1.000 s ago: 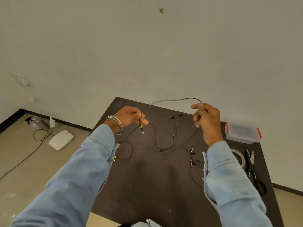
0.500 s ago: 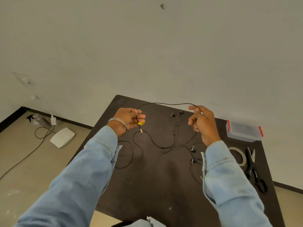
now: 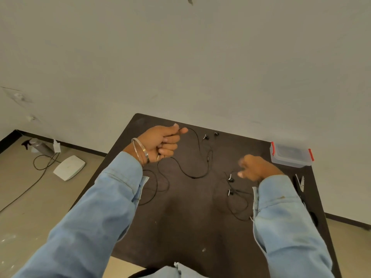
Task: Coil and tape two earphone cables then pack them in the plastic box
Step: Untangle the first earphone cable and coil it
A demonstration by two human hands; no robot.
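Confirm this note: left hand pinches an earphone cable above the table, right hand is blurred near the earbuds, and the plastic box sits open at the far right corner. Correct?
Not quite: the head view shows the plastic box closed, its lid on with red clips. The rest stands.

Two earphone cables (image 3: 192,173) lie on the bench (image 3: 180,227); the plastic box (image 3: 291,155) sits at its far right corner, pliers (image 3: 300,183) just before it.

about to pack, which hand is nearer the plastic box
Right. The right hand is just left of the plastic box; the left hand is across the table, pinching a cable.
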